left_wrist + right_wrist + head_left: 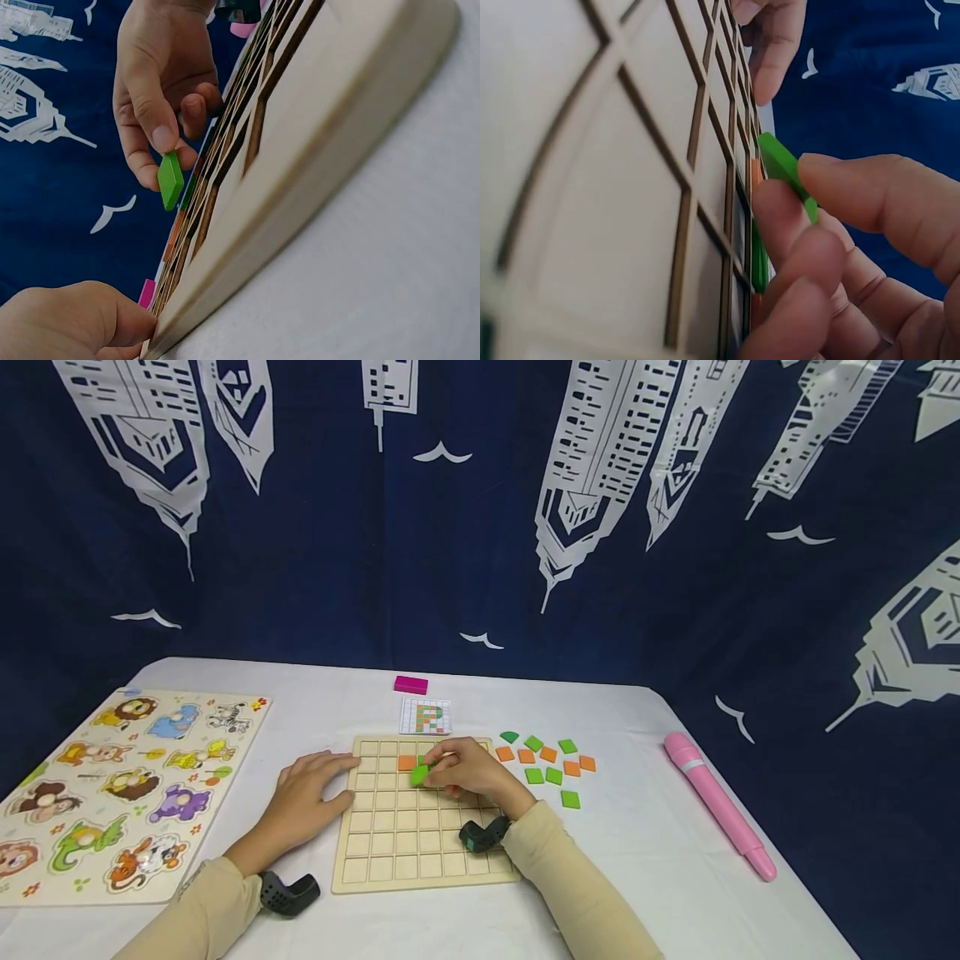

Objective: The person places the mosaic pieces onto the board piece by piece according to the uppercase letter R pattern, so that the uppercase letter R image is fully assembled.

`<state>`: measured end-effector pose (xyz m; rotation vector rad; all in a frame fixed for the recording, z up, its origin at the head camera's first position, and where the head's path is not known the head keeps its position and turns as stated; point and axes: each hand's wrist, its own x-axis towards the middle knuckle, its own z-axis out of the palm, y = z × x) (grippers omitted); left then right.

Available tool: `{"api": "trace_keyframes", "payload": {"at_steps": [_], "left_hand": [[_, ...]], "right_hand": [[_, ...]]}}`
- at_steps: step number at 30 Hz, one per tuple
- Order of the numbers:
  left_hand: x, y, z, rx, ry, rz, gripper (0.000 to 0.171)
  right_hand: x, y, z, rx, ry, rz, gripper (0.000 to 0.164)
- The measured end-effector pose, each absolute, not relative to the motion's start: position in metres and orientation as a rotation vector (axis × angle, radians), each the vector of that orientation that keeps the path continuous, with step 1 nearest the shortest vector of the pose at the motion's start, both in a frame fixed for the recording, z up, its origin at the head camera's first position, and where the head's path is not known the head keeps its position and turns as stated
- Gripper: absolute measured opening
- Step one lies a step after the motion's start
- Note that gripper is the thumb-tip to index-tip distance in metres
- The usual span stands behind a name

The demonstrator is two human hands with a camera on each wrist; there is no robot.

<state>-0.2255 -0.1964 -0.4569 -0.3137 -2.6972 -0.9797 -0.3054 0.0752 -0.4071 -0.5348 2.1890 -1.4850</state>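
My right hand (472, 772) pinches a green square tile (418, 776) between thumb and finger, over the upper part of a wooden grid board (367, 843). In the left wrist view that green tile (171, 181) is tilted on edge, just off the board's surface. An orange tile (407, 763) lies in a cell near the top of the board. Beside it a green tile (759, 259) shows in the right wrist view, partly hidden by my fingers. My left hand (307, 797) rests at the board's left edge, its thumb and fingers touching the rim.
Several loose green and orange tiles (553, 776) lie right of the board. Behind it are a pattern card (425, 717) and a magenta block (411, 685). An animal puzzle board (135, 793) lies on the left, a pink stick-shaped object (720, 806) on the right.
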Motion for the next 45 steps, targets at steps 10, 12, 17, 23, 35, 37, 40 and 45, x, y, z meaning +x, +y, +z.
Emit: {"api": "trace_keyframes", "payload": {"at_steps": [10, 12, 17, 23, 35, 37, 40, 45], "left_hand": [[-0.225, -0.195, -0.456, -0.318, -2.704, -0.978, 0.047], [-0.226, -0.196, -0.456, -0.318, -2.703, -0.974, 0.048], [-0.226, -0.197, -0.457, -0.319, -2.698, -0.968, 0.048], [-0.225, -0.196, -0.457, -0.317, -2.702, -0.970, 0.048], [-0.226, -0.196, -0.457, -0.311, -2.703, -0.974, 0.048], [-0.226, -0.196, -0.457, -0.306, -2.705, -0.975, 0.048], [-0.225, -0.196, -0.457, -0.309, -2.701, -0.974, 0.048], [-0.225, -0.196, -0.457, -0.314, -2.700, -0.971, 0.047]], "right_hand": [[-0.303, 0.062, -0.408, -0.579, 2.315, -1.360, 0.021], [-0.303, 0.060, -0.408, -0.583, 2.343, -1.338, 0.021], [-0.304, 0.056, -0.409, -0.596, 2.382, -1.302, 0.021], [-0.305, 0.054, -0.410, -0.607, 2.419, -1.262, 0.020], [-0.304, 0.059, -0.409, -0.656, 2.365, -1.284, 0.022], [-0.305, 0.063, -0.408, -0.676, 2.304, -1.320, 0.022], [-0.306, 0.074, -0.406, -0.720, 2.202, -1.379, 0.025], [-0.308, 0.099, -0.400, -0.747, 2.138, -1.442, 0.031]]}}
